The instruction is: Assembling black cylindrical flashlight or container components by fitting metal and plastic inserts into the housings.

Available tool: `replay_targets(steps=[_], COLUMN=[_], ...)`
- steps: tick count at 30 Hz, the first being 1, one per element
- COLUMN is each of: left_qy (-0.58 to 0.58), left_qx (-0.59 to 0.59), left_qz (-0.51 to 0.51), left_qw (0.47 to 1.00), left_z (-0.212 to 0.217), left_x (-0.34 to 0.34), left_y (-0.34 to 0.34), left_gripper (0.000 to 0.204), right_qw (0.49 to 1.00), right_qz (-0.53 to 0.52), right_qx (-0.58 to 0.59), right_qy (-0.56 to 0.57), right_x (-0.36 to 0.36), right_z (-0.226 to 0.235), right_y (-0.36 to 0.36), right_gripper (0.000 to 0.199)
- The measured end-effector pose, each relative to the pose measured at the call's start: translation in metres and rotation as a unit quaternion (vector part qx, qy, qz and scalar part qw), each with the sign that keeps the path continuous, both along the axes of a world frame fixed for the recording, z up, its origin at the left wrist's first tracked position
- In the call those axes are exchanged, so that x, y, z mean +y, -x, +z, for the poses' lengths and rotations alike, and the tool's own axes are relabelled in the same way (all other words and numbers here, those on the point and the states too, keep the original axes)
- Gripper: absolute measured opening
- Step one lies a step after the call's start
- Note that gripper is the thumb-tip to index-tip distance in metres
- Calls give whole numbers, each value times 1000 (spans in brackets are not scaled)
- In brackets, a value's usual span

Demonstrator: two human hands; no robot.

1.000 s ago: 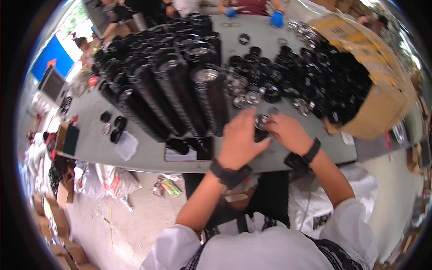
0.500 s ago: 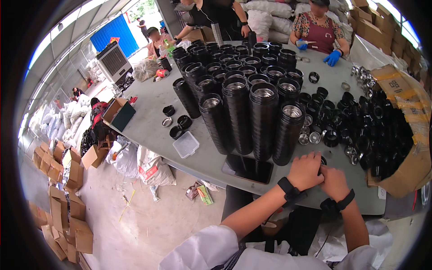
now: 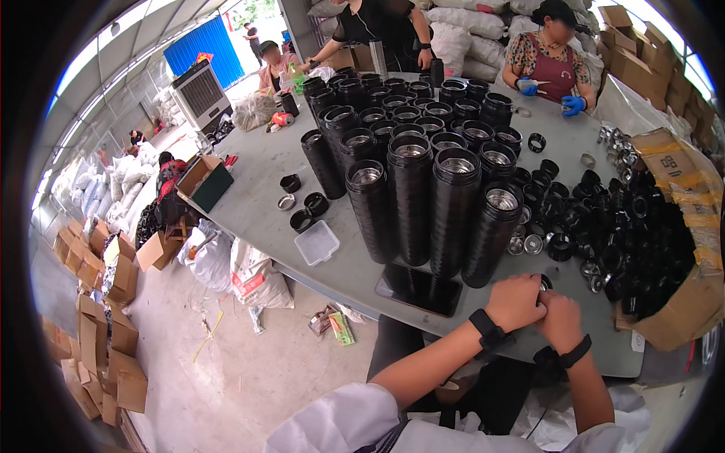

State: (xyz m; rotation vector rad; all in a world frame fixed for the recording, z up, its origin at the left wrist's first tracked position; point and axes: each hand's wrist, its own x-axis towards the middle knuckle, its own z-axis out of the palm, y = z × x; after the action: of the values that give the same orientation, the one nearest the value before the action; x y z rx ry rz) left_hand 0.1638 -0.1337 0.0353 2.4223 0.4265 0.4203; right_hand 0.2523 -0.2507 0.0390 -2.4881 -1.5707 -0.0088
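My left hand [image 3: 515,303] and my right hand [image 3: 560,321] meet over the near table edge, fingers curled in around a small black ring-shaped cap [image 3: 545,282]. Only its upper part, with a silvery inside, shows between them; the rest is covered by the fingers. Just beyond my left hand stands a tall column of stacked black caps [image 3: 489,240] with a metal insert at its top. More such columns [image 3: 411,204] are grouped behind it. A flat, dark, phone-like slab [image 3: 418,289] lies left of my left hand.
Loose black rings [image 3: 642,241] and silver metal cups [image 3: 533,244] spread to the right, against a torn cardboard box [image 3: 680,302]. A clear plastic box [image 3: 317,243] sits near the left table edge. Across the table, a person in blue gloves [image 3: 574,105] handles something small.
The view has shifted slightly, so the table appears a little lower and further right. My hands stay together around the cap. The gloved person's hands have moved.
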Motion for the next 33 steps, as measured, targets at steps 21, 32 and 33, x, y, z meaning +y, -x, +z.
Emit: replay_targets(steps=[21,32,33], left_qy=[-161,-235,-237], left_qx=[229,155,137], left_qz=[-60,13,-2], left_qw=[958,959,962], left_z=[25,0,4], left_x=[-6,-22,-26], left_y=[-59,-59,-54], left_gripper=[33,35,34], right_qw=[955,927,926], right_qz=[-24,-105,-125], right_qx=[217,238,237], right_qy=[-198,-270,-267], right_x=[-21,-61,-65], right_z=[11,-29,-30], right_y=[-8,-14,-15], right_gripper=[29,26,26])
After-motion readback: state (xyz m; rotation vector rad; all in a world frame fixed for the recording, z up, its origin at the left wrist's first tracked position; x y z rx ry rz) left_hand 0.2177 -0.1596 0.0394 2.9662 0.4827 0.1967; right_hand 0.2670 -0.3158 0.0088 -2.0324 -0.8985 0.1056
